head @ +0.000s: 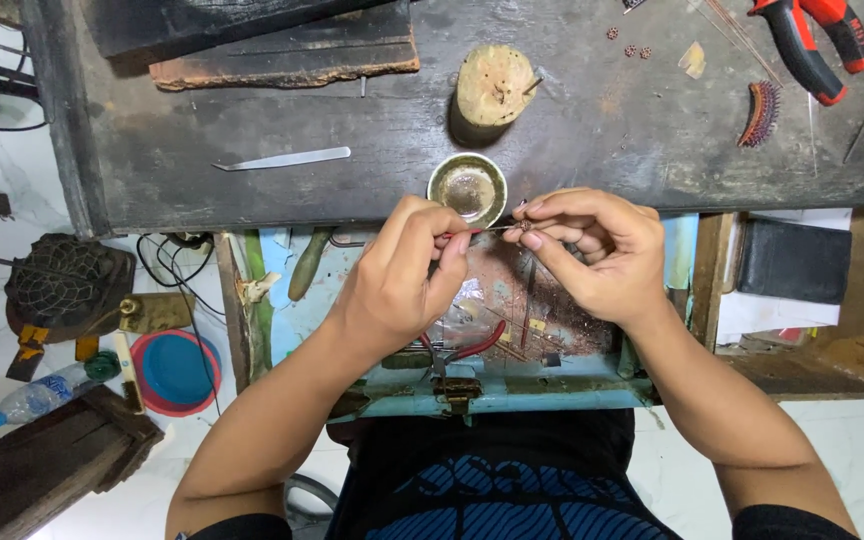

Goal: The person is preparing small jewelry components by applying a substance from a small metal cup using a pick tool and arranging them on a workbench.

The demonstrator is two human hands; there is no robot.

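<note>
- The left hand, at centre frame, has its grip closed around the red handles of small pliers, whose thin tip runs right toward the other hand.
- The right hand, just right of centre, pinches a tiny dark bead-like piece between thumb and forefinger; its grip is together on that piece.
- The piece sits at the meeting point of the plier tip and the right fingertips, just below the edge of the dark table, with the two hands almost touching.
- A small round metal bowl stands on the table edge directly above the hands, and a wooden stump block stands above it.
- A flat metal blade lies on the table to the upper left of the hands.
- Red-handled cutters lie in the upper right corner, with a curved beaded strip below them.
- Beneath the hands an open pale blue drawer holds copper scraps and a second red-handled plier.
- At lower left, on the floor, a blue bowl in a pink dish sits beside a plastic bottle.
</note>
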